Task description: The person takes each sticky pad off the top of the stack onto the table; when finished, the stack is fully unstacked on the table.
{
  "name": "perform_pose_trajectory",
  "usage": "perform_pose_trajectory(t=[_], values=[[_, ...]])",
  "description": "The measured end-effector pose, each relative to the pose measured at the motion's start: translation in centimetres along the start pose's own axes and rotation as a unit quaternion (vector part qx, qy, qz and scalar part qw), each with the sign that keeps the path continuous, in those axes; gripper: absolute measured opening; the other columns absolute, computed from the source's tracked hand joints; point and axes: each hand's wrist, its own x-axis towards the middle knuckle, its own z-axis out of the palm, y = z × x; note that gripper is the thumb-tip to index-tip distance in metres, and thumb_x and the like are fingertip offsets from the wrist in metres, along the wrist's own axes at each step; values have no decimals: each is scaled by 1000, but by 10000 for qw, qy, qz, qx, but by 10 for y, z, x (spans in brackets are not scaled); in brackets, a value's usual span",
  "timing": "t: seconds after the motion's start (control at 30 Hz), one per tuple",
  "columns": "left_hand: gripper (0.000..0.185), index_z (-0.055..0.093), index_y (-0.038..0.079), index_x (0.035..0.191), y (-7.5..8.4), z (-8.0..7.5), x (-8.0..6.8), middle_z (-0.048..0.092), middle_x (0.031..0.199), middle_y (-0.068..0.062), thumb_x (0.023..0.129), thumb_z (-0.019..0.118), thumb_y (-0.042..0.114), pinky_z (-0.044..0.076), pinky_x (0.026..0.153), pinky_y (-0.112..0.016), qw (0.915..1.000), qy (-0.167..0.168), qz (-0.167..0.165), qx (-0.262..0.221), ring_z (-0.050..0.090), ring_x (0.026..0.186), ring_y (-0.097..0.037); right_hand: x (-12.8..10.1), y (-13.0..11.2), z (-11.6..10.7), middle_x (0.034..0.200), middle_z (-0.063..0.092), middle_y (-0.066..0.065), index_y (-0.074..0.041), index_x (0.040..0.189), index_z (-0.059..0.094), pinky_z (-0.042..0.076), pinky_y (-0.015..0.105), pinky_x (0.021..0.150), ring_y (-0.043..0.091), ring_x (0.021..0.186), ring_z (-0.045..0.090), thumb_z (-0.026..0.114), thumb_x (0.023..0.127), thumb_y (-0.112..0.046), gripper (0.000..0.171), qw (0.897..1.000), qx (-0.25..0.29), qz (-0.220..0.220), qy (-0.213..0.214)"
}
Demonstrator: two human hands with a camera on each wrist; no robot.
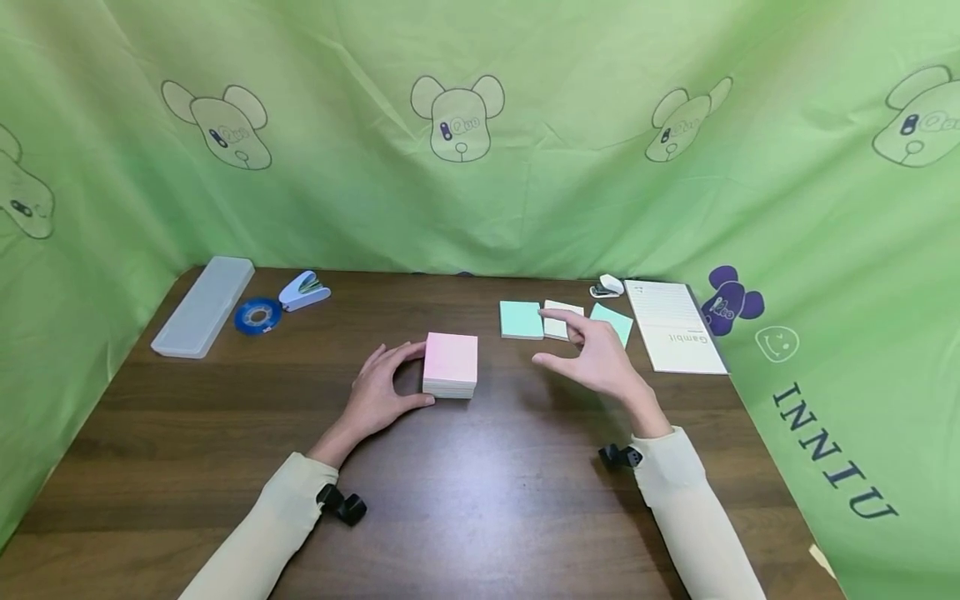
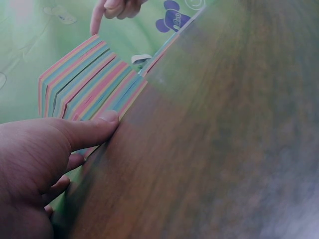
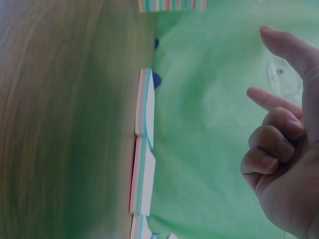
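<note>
A thick stack of sticky notes (image 1: 450, 358), pink on top, stands on the table before me. Its sides show pink, yellow and blue stripes in the left wrist view. My left hand (image 1: 375, 396) holds the stack from the left, thumb at the near corner and index finger at the far side. To the right, my right hand (image 1: 603, 358) hovers above the table, holding nothing. Its thumb and index finger are stretched apart, while the other fingers (image 3: 271, 144) are curled. Behind it lie a mint note pad (image 1: 520, 320), a partly covered white-topped pad (image 1: 556, 328) and another mint pad (image 1: 617, 320).
A white mini stapler (image 1: 609, 286) and a ruled notepad (image 1: 675, 325) lie at the back right. At the back left are a translucent pencil case (image 1: 204, 304), a blue tape roll (image 1: 244, 317) and a light-blue stapler (image 1: 306, 293). A green curtain (image 1: 360, 208) borders the table.
</note>
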Motion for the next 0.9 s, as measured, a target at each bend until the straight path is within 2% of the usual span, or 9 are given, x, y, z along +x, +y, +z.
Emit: perform_pose_trajectory(t=[0.3, 0.57, 0.9], values=[[91, 59, 10, 159, 2, -2, 2, 70, 150, -12, 80, 102, 21, 17, 139, -54, 10000, -5, 0, -57, 48, 156, -40, 7, -18, 19, 73, 24, -13, -15, 143, 75, 35, 29, 69, 6, 69, 22, 97, 85, -31, 64, 9985, 333, -204, -396], [92, 59, 10, 160, 0, -3, 0, 70, 150, -12, 80, 102, 23, 17, 140, -54, 10000, -36, -19, -33, 48, 157, -40, 13, -40, 39, 70, 24, -17, -15, 142, 75, 27, 26, 62, 3, 67, 21, 99, 82, -37, 68, 9971, 278, -468, -538], [92, 58, 10, 160, 0, -2, 1, 69, 152, -13, 81, 102, 24, 17, 140, -55, 10000, -42, -21, 33, 48, 156, -41, 19, -58, 54, 73, 33, -13, -17, 142, 76, 21, 26, 59, 3, 67, 25, 98, 81, -41, 69, 9960, 25, -666, -587]])
